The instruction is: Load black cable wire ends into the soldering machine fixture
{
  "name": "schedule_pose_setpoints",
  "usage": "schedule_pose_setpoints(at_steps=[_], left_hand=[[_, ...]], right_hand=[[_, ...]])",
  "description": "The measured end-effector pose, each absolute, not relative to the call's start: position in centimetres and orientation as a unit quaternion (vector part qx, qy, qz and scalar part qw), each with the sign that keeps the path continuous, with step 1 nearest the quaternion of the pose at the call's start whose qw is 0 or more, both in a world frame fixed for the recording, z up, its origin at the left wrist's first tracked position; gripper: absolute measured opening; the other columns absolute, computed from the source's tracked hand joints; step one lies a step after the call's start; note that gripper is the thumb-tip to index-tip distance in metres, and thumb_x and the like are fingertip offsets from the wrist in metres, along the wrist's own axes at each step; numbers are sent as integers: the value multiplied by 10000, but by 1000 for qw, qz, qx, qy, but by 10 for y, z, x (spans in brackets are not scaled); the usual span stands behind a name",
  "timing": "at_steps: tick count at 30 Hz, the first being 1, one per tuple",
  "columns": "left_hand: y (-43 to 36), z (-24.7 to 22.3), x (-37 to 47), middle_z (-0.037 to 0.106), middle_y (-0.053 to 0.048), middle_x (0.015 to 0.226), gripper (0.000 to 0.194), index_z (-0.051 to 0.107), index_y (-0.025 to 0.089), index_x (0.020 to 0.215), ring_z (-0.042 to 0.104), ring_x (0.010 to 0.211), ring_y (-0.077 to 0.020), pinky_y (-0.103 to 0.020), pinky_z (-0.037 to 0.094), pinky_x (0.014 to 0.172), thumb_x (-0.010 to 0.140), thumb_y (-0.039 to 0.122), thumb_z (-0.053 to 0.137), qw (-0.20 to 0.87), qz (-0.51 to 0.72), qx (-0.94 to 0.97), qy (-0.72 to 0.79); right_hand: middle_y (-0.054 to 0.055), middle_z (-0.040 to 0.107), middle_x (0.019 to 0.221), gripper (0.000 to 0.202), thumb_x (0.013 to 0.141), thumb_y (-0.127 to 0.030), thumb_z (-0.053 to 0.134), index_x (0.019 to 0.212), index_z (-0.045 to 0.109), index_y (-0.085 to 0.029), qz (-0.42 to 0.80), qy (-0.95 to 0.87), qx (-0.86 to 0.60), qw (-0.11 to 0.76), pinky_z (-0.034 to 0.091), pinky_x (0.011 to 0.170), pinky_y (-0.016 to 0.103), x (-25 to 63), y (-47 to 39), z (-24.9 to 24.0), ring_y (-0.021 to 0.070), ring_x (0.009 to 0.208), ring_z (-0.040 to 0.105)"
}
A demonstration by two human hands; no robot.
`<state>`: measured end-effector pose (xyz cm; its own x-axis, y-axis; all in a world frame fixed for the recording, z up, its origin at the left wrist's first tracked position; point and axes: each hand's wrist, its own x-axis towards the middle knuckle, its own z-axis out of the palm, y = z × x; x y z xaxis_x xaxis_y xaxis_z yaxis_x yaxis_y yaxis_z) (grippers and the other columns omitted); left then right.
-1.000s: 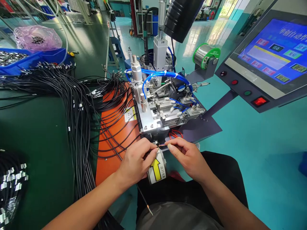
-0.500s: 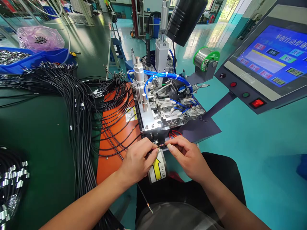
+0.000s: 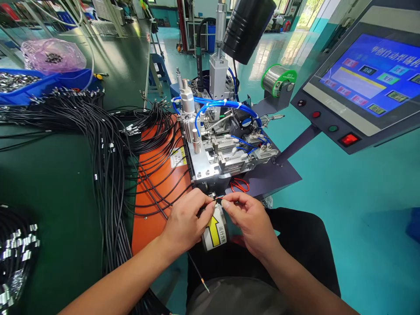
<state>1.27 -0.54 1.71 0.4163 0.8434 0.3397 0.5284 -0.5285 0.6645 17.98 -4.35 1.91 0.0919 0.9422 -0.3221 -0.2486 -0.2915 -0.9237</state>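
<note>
My left hand is closed in a pinch on the end of a black cable, just in front of the machine. Close beside it, my right hand pinches the thin coloured wires at that cable's tip. The fingertips of both hands nearly meet and cover most of the wire ends. Beneath them is the rounded conveyor end with a white label and yellow arrow. The silver soldering machine stands right behind my hands. Another cable end with a bare tip hangs near my lap.
Several black cables lie across the orange belt and the green table. Left are a blue bin of metal parts and a pink bag. A solder spool and a control screen stand right.
My right hand has moved left and slightly down, closer to my left hand, with its fingers still pinched at the wires. My left hand stays almost in place. The view has shifted slightly.
</note>
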Motion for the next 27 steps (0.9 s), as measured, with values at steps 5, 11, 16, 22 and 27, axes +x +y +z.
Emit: schedule_pose_setpoints(at_steps=[5,11,16,22,27], left_hand=[[-6,17,13,580,-18,749,145,645,157,827,534,701,-135,-263,401,637,928,215,559,233,334,810,422],[-6,17,13,580,-8,746,135,638,164,817,540,701,-126,-253,405,642,923,205,566,234,334,806,428],[-6,17,12,581,-8,745,138,634,170,799,542,702,-130,-257,409,643,918,205,573,238,329,802,439],[-5,17,12,579,-13,752,136,630,165,809,548,716,-133,-259,417,654,923,203,567,245,339,796,437],[-5,16,12,580,-17,771,124,625,174,833,552,740,-141,-266,421,670,932,203,556,249,346,802,419]], right_hand=[[4,623,714,190,828,-364,703,821,667,-177,523,-390,-580,487,439,550,229,178,-42,21,111,598,531],[32,626,859,98,877,-244,619,831,692,-198,339,-535,-609,477,483,613,253,173,-47,18,136,688,589],[42,615,828,133,906,-196,562,845,681,-191,253,-592,-590,487,480,663,272,163,-48,11,154,740,583],[31,611,823,107,885,-279,620,844,665,-191,373,-529,-585,489,473,652,277,168,-44,11,150,717,577],[-29,545,687,237,800,-356,739,927,661,-172,629,-355,-506,471,379,518,209,183,-36,15,77,559,444]])
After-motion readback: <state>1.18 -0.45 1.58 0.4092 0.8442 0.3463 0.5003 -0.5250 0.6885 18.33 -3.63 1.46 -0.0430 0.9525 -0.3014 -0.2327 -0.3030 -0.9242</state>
